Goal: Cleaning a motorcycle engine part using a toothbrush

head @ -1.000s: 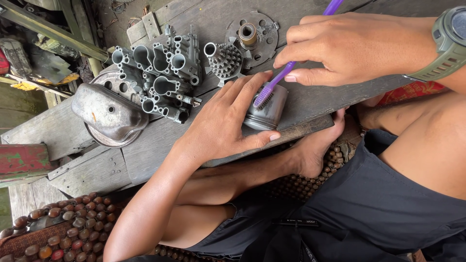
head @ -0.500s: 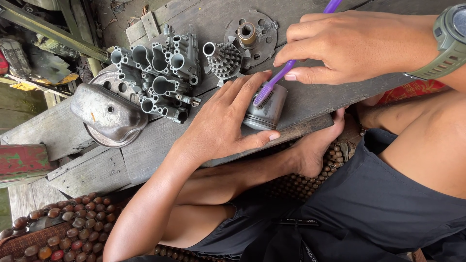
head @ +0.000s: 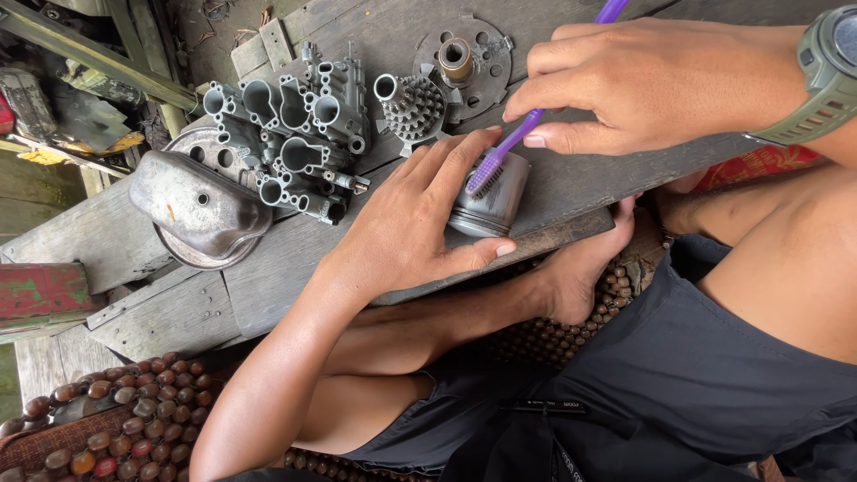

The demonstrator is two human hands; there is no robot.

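Item 1: piston [head: 489, 201], a short grey metal cylinder with ring grooves, lying on its side near the front edge of the wooden workbench [head: 268, 277]. Held in place by the left hand [head: 415, 223], whose fingers are spread around it: index and middle fingers over the upper side, thumb along the lower edge, palm resting on the bench to the left of it.

Item 2: toothbrush [head: 513, 143], purple handle, bristle head resting on the upper end of the piston. The handle runs up and to the right and passes out of the top of the frame. Pinched between thumb and curled fingers of the right hand [head: 661, 85], which hovers above the bench just right of the piston.

Item 3: wristwatch [head: 817, 76], olive-green strap and case, on the right wrist.

Item 4: cast housing [head: 290, 134], grey metal with many open round ports, standing on the bench left of the left hand, well clear of the piston.

Item 5: finned part [head: 409, 107], small, grey, with a round opening, just beside the housing on its right.

Item 6: round plate [head: 464, 58], drilled with holes, a short tube at its centre, above the finned part.

Item 7: domed cover [head: 192, 210], dull metal, dented, at the left end of the bench, touching the housing.

Item 8: beaded mat [head: 80, 428], brown wooden beads, below the bench at lower left, under the person's legs.
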